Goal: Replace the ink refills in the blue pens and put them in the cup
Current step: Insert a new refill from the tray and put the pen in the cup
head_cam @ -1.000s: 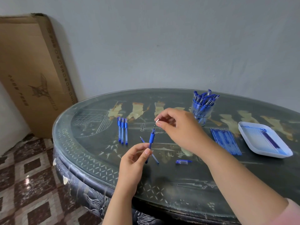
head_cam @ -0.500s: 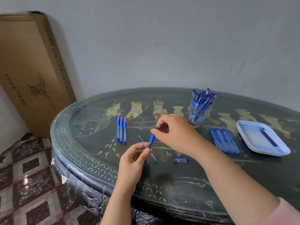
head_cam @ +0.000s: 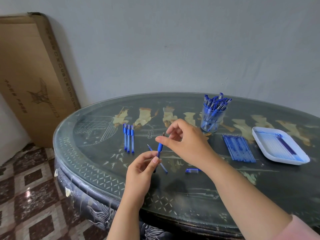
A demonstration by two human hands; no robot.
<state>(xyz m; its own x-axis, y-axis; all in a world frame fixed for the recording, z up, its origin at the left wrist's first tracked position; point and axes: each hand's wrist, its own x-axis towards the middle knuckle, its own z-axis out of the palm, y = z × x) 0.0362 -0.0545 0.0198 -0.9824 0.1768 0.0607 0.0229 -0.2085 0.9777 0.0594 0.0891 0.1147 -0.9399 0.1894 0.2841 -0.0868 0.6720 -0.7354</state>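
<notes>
gripping the pen (head_cam: 159,149), left hand (head_cam: 142,168) hovers over a loose refill (head_cam: 164,168); right hand (head_cam: 188,142) grip unclear.

Refills (head_cam: 238,147) just left of tray (head_cam: 256,136)

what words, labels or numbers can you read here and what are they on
Nothing can be quoted.
cardboard box: printed characters beside a bird-like logo, sideways, too blurred to read.
cup, blue pens, refills, tray: no text visible.
</notes>
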